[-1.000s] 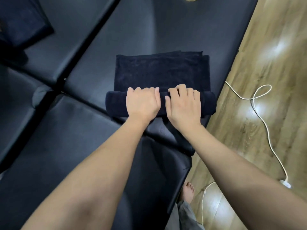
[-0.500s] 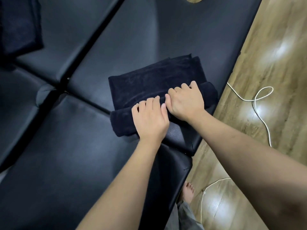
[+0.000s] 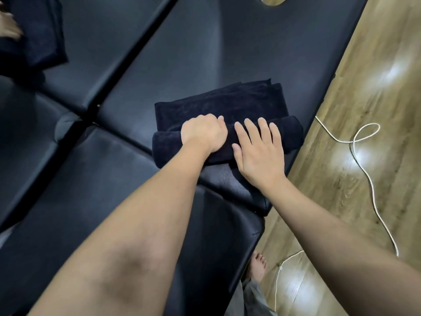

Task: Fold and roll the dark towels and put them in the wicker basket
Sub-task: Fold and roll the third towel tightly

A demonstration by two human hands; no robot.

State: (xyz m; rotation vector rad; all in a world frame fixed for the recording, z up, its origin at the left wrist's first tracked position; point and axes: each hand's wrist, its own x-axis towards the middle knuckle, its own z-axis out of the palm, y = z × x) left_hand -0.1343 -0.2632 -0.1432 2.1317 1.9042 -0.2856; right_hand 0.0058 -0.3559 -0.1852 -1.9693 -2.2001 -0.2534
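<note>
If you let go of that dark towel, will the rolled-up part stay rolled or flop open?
The dark towel looks soft, so it would probably loosen. The left hand and right hand both hold the roll down. Its rounded shape might roll back on the smooth padded table.

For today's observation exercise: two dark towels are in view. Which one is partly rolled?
The dark towel under both hands, near the table's right edge: its near end is a roll, gripped by the left hand. The other towel, top left, shows no roll.
</note>
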